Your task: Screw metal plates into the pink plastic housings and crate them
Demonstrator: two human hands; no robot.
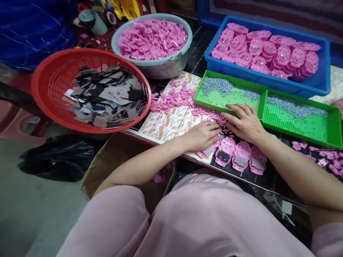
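Observation:
My left hand [205, 135], with a ring on one finger, reaches over the near edge of the work surface. Its fingers are loosely stretched and apart, tips among small pink plastic pieces [207, 113]. Close beside it, my right hand [245, 123] has its fingers spread, some at the near rim of a green tray [230, 101]; its thumb side is partly hidden. Below the hands lies a row of pink watch-shaped plastic cases [241, 156], several with grey or black plates fitted in them. My left wrist and fingers partly cover the leftmost case [205, 152].
Silvery screws [217, 86] fill part of the green trays. A blue crate [268, 82] of stacked pink cases stands behind. Leftward are a red basket [40, 85] of dark plates and a pale basin [163, 67] of pink parts. More pink pieces [332, 157] lie at right.

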